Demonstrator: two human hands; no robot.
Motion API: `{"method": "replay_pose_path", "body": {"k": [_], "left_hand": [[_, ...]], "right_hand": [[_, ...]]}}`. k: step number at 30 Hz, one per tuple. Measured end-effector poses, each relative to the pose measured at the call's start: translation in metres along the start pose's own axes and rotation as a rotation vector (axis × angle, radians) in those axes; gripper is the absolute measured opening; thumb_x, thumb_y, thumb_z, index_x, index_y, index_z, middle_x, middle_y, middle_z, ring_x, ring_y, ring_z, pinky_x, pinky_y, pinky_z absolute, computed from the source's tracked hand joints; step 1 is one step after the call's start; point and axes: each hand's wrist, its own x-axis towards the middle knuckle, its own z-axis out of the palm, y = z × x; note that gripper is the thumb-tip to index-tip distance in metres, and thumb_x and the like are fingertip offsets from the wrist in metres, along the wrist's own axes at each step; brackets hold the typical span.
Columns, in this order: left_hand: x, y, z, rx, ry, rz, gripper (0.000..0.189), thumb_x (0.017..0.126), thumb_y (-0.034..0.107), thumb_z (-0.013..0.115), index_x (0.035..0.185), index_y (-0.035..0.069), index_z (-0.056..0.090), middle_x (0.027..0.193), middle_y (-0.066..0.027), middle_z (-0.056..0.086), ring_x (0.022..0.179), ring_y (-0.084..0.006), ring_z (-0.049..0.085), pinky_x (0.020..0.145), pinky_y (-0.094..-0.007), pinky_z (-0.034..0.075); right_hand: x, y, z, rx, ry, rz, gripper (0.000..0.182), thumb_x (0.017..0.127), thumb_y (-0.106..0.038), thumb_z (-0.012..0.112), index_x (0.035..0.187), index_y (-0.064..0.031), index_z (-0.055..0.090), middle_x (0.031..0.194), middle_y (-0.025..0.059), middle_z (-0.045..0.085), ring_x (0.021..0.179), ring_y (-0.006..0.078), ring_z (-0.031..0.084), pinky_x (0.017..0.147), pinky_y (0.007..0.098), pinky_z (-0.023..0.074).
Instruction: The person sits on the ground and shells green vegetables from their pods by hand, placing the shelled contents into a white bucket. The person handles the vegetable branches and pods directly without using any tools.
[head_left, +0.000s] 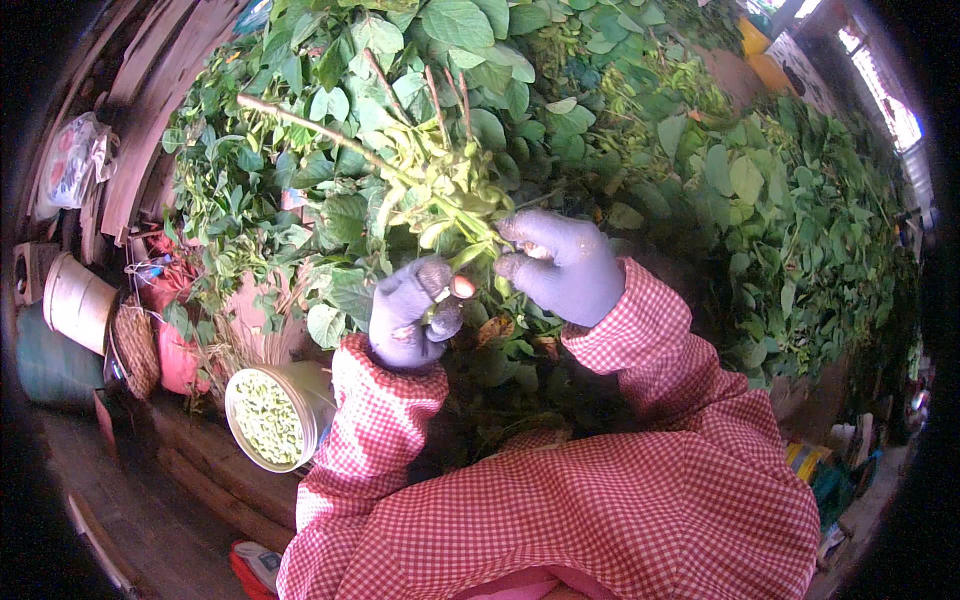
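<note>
Both my hands wear worn grey work gloves with stained fingertips. My left hand (411, 315) is curled in front of me, and a bare fingertip pokes out of the glove. Its thumb and fingers pinch a green pod (471, 256) at the lower end of a soybean bunch. Opposite it, my right hand (566, 264) has thumb and forefinger at the bunch's stem end; the exact grip is partly hidden. The bunch of soybean pods (442, 176) is pale green and dense, with bare brown stalks (322, 135) pointing away from me.
Leafy soybean plants (750, 217) are heaped ahead and to the right. A tub of shelled green beans (266, 420) leans at my left forearm. Farther left are a white bucket (79, 301), a green container (56, 360), a woven basket (135, 349) and wooden planks (161, 97).
</note>
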Motion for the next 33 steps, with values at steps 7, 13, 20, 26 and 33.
{"method": "replay_pose_path", "body": {"k": [7,13,20,26,33], "left_hand": [[-0.003,-0.002,0.001,-0.064,-0.024,0.039,0.026,0.086,0.005,0.05,0.11,-0.001,0.056,0.085,-0.0222,0.063,0.044,-0.0138,0.048,0.039,-0.0211,0.037],[-0.008,-0.012,0.03,0.032,0.167,0.1,0.026,0.076,-0.008,0.052,0.1,-0.004,0.06,0.077,-0.022,0.063,0.041,-0.0109,0.044,0.037,-0.0205,0.033],[-0.01,-0.023,0.038,0.364,0.219,0.21,0.026,0.077,-0.009,0.054,0.101,-0.005,0.063,0.066,-0.0054,0.059,0.046,-0.0079,0.045,0.042,-0.0193,0.033],[-0.013,-0.008,0.039,0.545,0.198,0.172,0.021,0.081,-0.004,0.058,0.101,-0.003,0.064,0.074,-0.0048,0.062,0.054,-0.0062,0.049,0.049,-0.0191,0.038],[-0.005,-0.008,0.037,1.243,-0.059,0.641,0.024,0.079,-0.001,0.061,0.103,0.0,0.064,0.078,-0.0076,0.063,0.069,-0.0155,0.061,0.064,-0.0254,0.048]], "right_hand": [[0.007,-0.02,-0.018,0.155,0.182,0.003,0.025,0.077,-0.007,0.066,0.099,0.0032,0.06,0.084,0.0093,0.065,0.072,0.013,0.061,0.066,0.0267,0.0497],[0.007,-0.063,-0.01,0.96,0.285,0.067,0.032,0.088,-0.006,0.048,0.119,0.0041,0.044,0.073,0.008,0.055,0.06,0.0156,0.053,0.055,0.029,0.0447],[-0.003,-0.034,0.022,0.118,0.246,-0.23,0.023,0.081,-0.001,0.056,0.104,0.0033,0.055,0.077,0.0132,0.062,0.069,0.0174,0.062,0.064,0.0278,0.0489],[-0.005,-0.033,0.001,0.352,-0.108,0.245,0.009,0.079,-0.003,0.058,0.087,0.0021,0.06,0.067,0.0047,0.059,0.06,0.0089,0.054,0.053,0.0261,0.0439],[-0.009,-0.031,0.004,0.313,-0.225,0.299,0.007,0.081,-0.006,0.06,0.076,-0.0003,0.057,0.056,0.0005,0.05,0.05,0.0071,0.047,0.046,0.026,0.039]]}}
